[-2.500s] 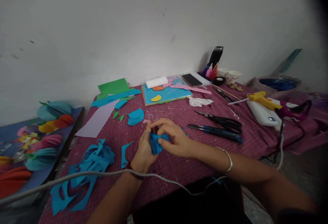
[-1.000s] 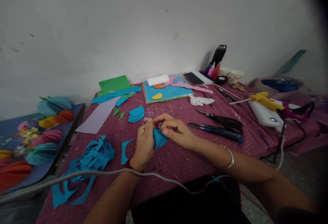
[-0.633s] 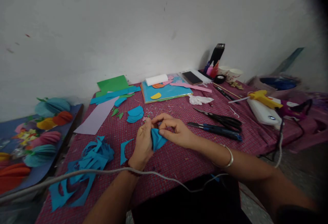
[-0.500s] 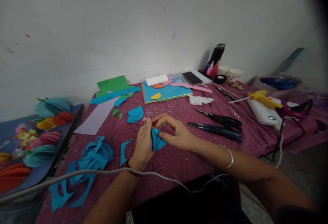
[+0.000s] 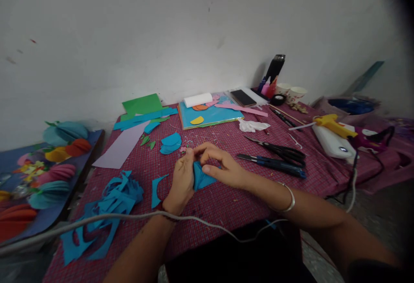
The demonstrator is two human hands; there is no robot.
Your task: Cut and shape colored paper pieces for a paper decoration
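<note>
Between my two hands is a blue folded paper piece [image 5: 201, 177] with several fanned layers. My left hand [image 5: 183, 178] grips its left side, fingers closed along the edge. From the right, my right hand [image 5: 223, 168] pinches the layers with thumb and bent fingers; the fingertips are partly hidden. Just beyond my left hand lie blue paper half-circles [image 5: 170, 143] and a small pink scrap [image 5: 183, 149]. A cut blue paper offcut [image 5: 156, 191] rests left of my left wrist. Right of my right hand are a blue utility knife [image 5: 271, 165] and black scissors [image 5: 281, 151].
Blue paper offcuts [image 5: 118, 196] are heaped at the left. A white cord [image 5: 129, 217] crosses in front of my forearms. At the right a yellow glue gun [image 5: 334, 124] rests on a white box [image 5: 333, 143]. Paper ornaments [image 5: 51, 194] fill a blue board on the left.
The blue folded paper piece has spread wider toward the right, under my right hand. My right thumb has shifted slightly right; my left hand stays nearly in place.
</note>
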